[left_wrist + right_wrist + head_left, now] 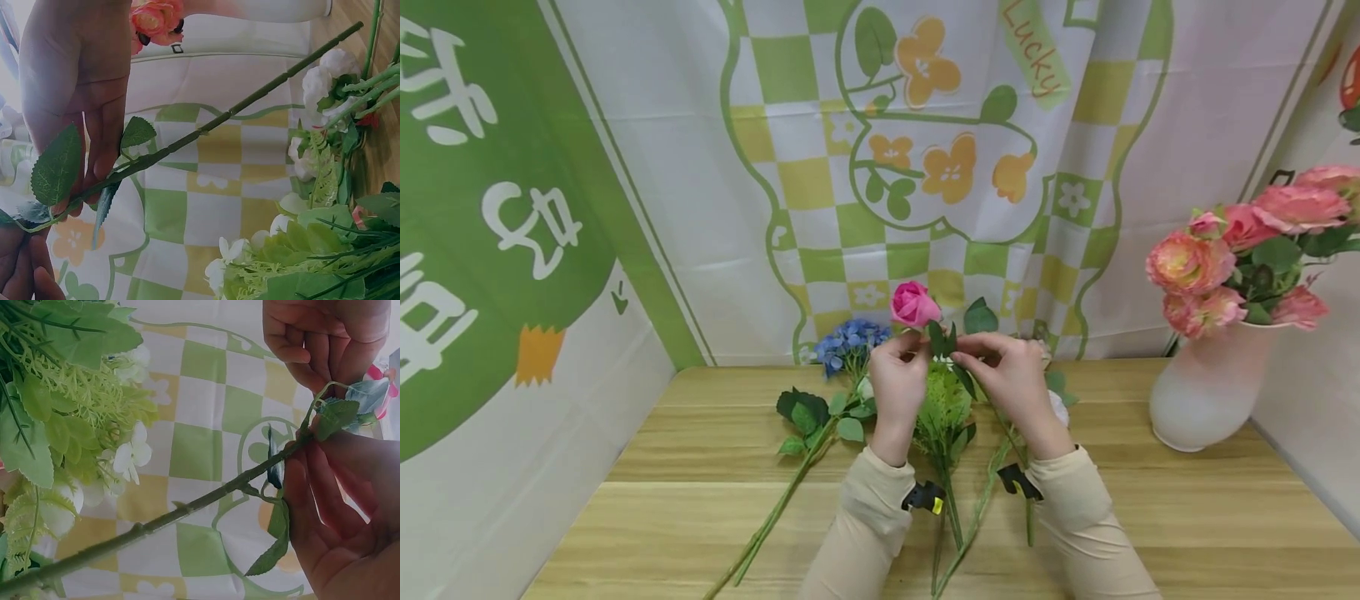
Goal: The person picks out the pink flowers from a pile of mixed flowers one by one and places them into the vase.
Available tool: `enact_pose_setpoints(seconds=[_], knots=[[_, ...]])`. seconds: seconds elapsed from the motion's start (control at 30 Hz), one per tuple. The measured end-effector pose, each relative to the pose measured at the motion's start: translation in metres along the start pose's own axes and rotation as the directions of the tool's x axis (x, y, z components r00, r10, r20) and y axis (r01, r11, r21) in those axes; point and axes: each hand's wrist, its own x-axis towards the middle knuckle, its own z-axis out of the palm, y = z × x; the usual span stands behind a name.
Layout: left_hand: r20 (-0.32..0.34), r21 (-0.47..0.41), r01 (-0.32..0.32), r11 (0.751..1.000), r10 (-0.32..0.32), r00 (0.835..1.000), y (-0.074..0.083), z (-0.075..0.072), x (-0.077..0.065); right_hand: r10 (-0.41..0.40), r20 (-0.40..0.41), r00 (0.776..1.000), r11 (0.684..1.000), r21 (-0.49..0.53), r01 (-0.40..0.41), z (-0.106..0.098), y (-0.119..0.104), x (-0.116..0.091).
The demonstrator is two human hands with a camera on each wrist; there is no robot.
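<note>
A pink rose [914, 305] stands upright between both hands, held above the table. Its long green stem [187, 509] bears several leaves [57, 165]. With thumb and fingertips, my right hand [1017, 377] pinches the stem below the bloom; the right wrist view shows this hand [344, 519] too. Close under the bloom, my left hand [898, 387] curls its fingers at a thin leafy stalk on the rose; its fingertips [40, 253] meet that stalk in the left wrist view. The bloom is mostly hidden in the right wrist view.
Blue hydrangea [850, 343], a leafy stem [801, 467] and green foliage [942, 404] lie on the wooden table [647, 500]. White flowers [328, 81] lie close by. At the right stands a white vase [1206, 392] of pink-orange flowers [1191, 262]. A printed curtain [820, 175] hangs behind.
</note>
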Motion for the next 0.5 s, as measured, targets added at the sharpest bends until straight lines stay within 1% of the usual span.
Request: enact_pose_setpoints(seconds=[0.1, 0.2, 0.33, 0.43, 0.5], knots=[[0.004, -0.01, 0.003, 1.0, -0.003, 1.0, 0.0, 0.0004, -0.0006, -0.01, -0.009, 1.0, 1.0, 0.006, 0.01, -0.0004, -0.0007, 0.0003], [-0.001, -0.001, -0.011, 1.0, 0.011, 1.0, -0.0021, 0.0012, -0.0006, -0.006, -0.018, 1.0, 1.0, 0.013, 0.006, -0.0007, 0.0005, -0.0001], [0.022, 0.018, -0.029, 0.999, 0.029, 0.999, -0.0044, 0.0013, -0.0002, -0.008, -0.029, 1.0, 1.0, 0.007, 0.008, -0.0018, 0.0028, 0.0005], [0.035, 0.067, -0.045, 0.997, 0.043, 0.998, -0.0065, -0.0011, 0.0011, -0.024, -0.04, 0.999, 1.0, -0.004, 0.024, -0.005, 0.0029, 0.003], [0.05, 0.109, -0.046, 0.993, 0.041, 0.998, -0.0093, -0.004, 0.0017, -0.034, -0.059, 0.998, 0.999, -0.013, 0.033, -0.0092, 0.0032, 0.0047]])
